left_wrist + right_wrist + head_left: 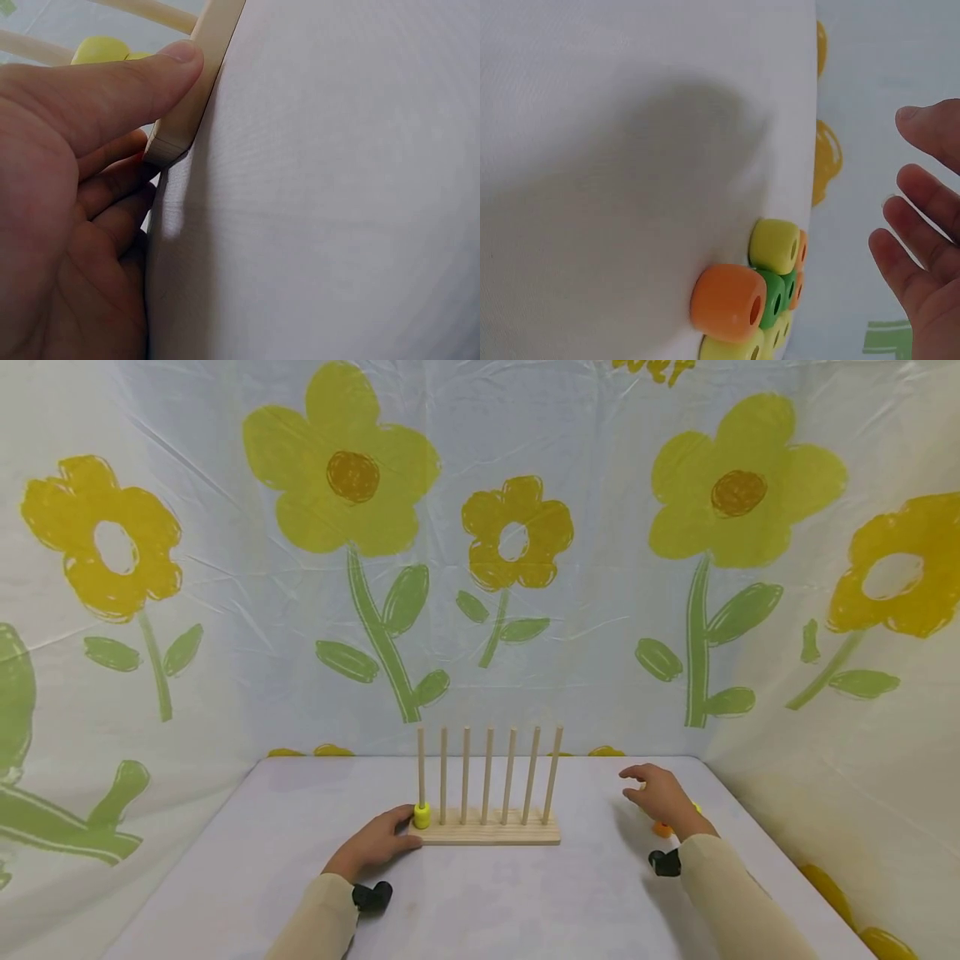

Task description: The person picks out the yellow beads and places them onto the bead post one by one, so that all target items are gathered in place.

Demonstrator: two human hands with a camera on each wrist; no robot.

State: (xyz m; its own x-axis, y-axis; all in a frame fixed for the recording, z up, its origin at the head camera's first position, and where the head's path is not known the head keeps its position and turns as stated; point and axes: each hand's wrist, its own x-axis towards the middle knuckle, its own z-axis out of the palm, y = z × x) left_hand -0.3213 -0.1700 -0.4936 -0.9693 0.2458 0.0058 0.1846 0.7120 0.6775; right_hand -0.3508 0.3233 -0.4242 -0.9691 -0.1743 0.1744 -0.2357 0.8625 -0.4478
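A wooden peg rack [487,838] with a row of several upright dowels stands mid-table. My left hand [377,842] grips the left end of its base, thumb [169,71] on the front edge and fingers behind. Yellow beads [422,817] sit low on the leftmost dowel, right beside that hand. Over the table's right side, my right hand [662,799] hovers with fingers apart and holds nothing. Beneath it lies a cluster of beads: an orange bead [726,303], a yellow bead [774,246], green beads [771,298] and others, partly hidden by the hand in the head view.
A white cloth covers the table [247,860]. Behind and at the sides hangs a pale curtain [592,635] printed with yellow flowers, meeting the table's back edge. Dark straps with small devices [664,862] are on both wrists.
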